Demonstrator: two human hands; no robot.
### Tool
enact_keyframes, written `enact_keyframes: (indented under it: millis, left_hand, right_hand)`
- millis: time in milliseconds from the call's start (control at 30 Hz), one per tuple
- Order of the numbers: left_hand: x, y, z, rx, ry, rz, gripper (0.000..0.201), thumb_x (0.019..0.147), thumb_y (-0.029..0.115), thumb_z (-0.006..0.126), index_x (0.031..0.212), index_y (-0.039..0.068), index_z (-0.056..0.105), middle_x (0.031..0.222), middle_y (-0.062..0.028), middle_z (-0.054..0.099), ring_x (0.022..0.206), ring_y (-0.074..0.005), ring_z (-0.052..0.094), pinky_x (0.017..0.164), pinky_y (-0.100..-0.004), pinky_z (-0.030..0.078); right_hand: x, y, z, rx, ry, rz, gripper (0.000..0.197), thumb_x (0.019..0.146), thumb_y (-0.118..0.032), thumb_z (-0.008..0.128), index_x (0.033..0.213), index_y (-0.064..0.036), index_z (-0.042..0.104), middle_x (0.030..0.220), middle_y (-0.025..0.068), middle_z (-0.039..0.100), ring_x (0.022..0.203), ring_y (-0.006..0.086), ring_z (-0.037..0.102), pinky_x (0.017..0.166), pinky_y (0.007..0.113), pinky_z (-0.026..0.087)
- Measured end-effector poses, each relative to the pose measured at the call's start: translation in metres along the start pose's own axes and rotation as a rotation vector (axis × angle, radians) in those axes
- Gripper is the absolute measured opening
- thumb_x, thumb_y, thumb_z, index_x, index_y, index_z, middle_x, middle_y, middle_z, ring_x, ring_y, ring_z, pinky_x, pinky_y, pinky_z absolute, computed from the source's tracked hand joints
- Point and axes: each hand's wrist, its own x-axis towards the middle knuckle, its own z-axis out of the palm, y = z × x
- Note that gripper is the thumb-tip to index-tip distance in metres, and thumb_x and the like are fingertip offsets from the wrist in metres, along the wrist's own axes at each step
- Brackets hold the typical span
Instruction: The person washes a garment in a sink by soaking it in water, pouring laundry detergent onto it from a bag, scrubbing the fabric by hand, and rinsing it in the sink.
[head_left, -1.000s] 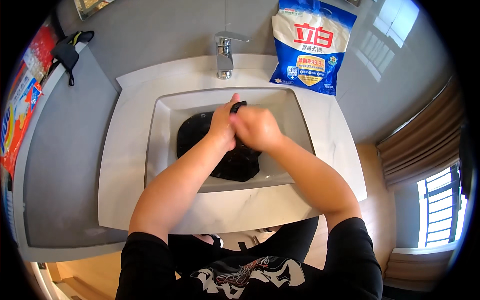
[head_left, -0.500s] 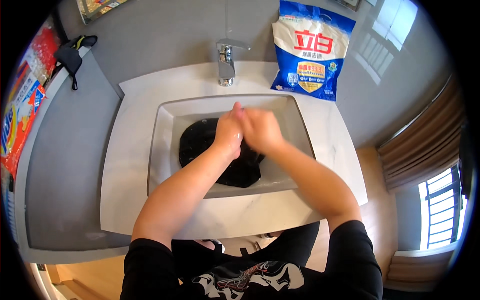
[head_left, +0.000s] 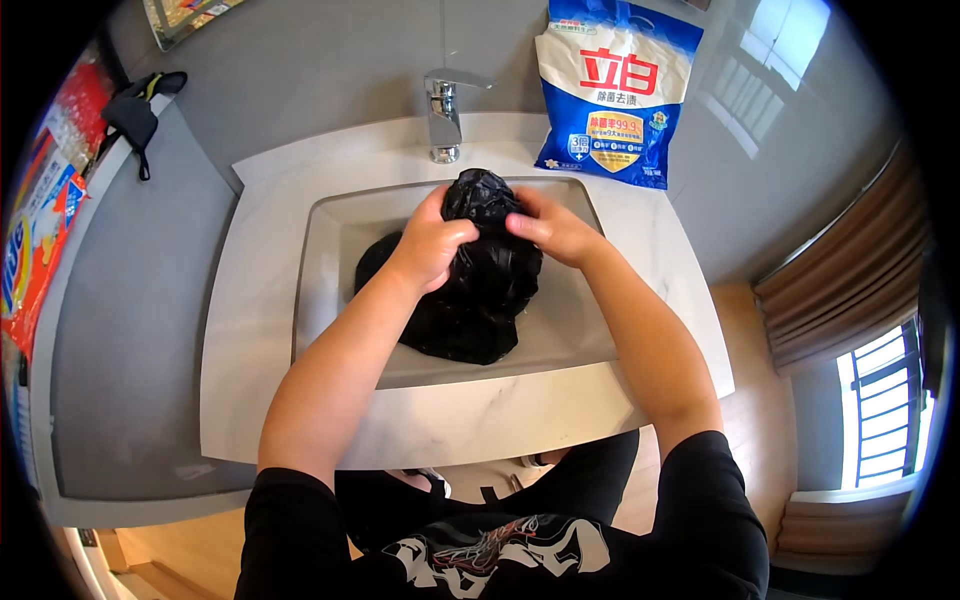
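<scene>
A wet black cloth [head_left: 485, 280], perhaps a garment, hangs bunched from both hands down into the white sink [head_left: 560, 345]. My left hand [head_left: 432, 240] grips the raised bunch on its left side, thumb across the front. On the opposite side my right hand [head_left: 553, 228] is closed on the same bunch, its thumb pressed on the fabric. The rest of the cloth lies spread in the basin, toward the left and the near side. Behind the hands, the chrome faucet [head_left: 444, 125] rises at the sink's back edge.
A blue and white detergent bag [head_left: 615, 95] stands at the counter's back right. Pale marbled counter [head_left: 665, 300] surrounds the sink. On the left are a grey ledge [head_left: 130, 330], a black strapped item [head_left: 135, 115] and an orange package [head_left: 45, 250]. Brown curtains [head_left: 845, 285] hang at right.
Half a second ago my hands were pressed together above the cloth. Now they are apart, with a bunch of it lifted between them toward the faucet. The view has shifted slightly.
</scene>
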Motion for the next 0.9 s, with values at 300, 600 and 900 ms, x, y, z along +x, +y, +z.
enact_keyframes:
  millis: [300,600,900]
  left_hand:
    - [0.013,-0.019,-0.022,-0.198,0.151,-0.024,0.031,0.094,0.004,0.051,0.125,0.002,0.051,0.111,-0.0122,0.061,0.102,-0.0216,0.060,0.089,-0.0344,0.049]
    - [0.013,-0.056,-0.008,-0.206,0.104,-0.128,0.050,0.097,0.051,0.047,0.092,0.002,0.059,0.086,-0.0053,0.060,0.075,-0.0169,0.055,0.068,-0.0306,0.046]
    - [0.011,-0.033,0.014,-0.036,0.294,-0.107,0.031,0.096,0.034,0.057,0.106,0.005,0.060,0.095,-0.0045,0.065,0.085,-0.0166,0.062,0.077,-0.0328,0.051]
  right_hand:
    - [0.011,0.014,-0.017,0.449,0.300,0.183,0.031,0.086,-0.005,0.062,0.116,-0.0022,0.055,0.107,0.0082,0.063,0.097,0.0173,0.060,0.085,0.030,0.048]
    - [0.010,-0.009,0.075,-0.839,0.516,-0.755,0.032,0.082,-0.030,0.069,0.063,-0.0059,0.059,0.064,0.0173,0.056,0.058,0.0370,0.054,0.055,0.043,0.044]
    - [0.012,-0.019,0.058,-0.475,0.584,-0.122,0.035,0.090,-0.030,0.061,0.071,-0.0009,0.060,0.076,0.0211,0.063,0.075,0.0447,0.059,0.065,0.045,0.048]
